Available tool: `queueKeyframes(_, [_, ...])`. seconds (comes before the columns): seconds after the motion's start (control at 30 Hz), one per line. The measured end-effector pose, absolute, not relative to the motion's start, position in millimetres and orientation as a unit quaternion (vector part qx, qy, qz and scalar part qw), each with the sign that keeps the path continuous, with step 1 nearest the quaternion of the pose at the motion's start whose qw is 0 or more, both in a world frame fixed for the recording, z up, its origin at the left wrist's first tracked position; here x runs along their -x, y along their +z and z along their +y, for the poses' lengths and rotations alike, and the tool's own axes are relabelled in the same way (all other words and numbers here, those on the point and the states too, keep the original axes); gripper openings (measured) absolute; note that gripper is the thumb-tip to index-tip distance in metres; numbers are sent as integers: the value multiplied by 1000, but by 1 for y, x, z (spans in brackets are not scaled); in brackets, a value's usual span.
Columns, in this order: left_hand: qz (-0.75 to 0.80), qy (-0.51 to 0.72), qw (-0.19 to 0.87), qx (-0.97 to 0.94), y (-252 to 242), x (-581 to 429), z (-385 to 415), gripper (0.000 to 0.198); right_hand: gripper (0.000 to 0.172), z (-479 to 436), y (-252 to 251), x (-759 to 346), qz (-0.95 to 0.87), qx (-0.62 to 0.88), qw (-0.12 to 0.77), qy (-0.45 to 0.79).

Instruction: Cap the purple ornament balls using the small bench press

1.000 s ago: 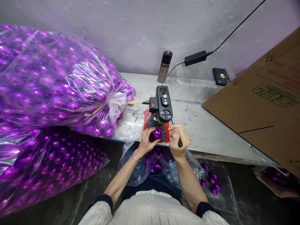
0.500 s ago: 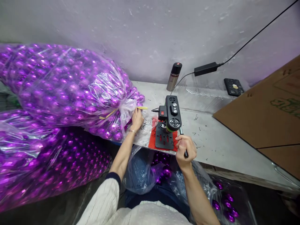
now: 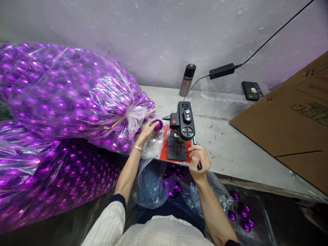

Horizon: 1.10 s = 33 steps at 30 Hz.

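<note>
A shiny purple bauble is held in the fingers of my left hand, just left of a small black bench press machine. My right hand is wrapped round the machine's black-gripped lever at its front right. The machine's slotted base plate rests on a red sheet at the table's edge. Behind my left hand lies a big clear bag of purple baubles, gathered and tied at its neck. A clear plastic bag with more baubles inside is spread over my lap.
A spray can, a power adapter and a dark phone-like item are near the wall. A cardboard box juts in at right. Loose baubles lie low at right. Small dark scraps dot the table.
My left hand has come away from the tied bag's neck with a purple bauble in its fingers. My right hand stays on the lever. The view has shifted slightly.
</note>
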<state>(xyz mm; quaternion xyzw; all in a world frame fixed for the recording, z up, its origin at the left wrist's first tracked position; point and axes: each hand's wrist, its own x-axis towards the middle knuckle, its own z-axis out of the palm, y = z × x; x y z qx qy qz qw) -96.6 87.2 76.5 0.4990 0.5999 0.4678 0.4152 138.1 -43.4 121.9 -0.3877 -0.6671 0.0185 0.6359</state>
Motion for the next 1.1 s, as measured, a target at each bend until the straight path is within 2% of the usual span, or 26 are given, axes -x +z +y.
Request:
queueKeyframes(0.1, [536, 484, 543, -428, 65, 83, 47, 46, 29, -43, 125, -137, -652, 399, 644, 26])
queueKeyframes(0.17, [518, 502, 561, -406, 57, 69, 28, 47, 30, -42, 130, -136, -644, 414, 642, 32])
queueKeyframes(0.27, [529, 507, 515, -445, 44, 44, 10, 52, 31, -41, 138, -137, -643, 425, 637, 35])
queueKeyframes(0.47, [580, 441, 328, -602, 29, 17, -3, 52, 28, -42, 144, -138, -662, 412, 625, 28])
queueKeyframes(0.53, [581, 428, 295, -626, 28, 16, -4, 51, 28, -42, 144, -138, -667, 407, 624, 21])
queueKeyframes(1.1, [541, 438, 239, -677, 24, 7, -7, 56, 26, -42, 140, -139, -679, 398, 617, 5])
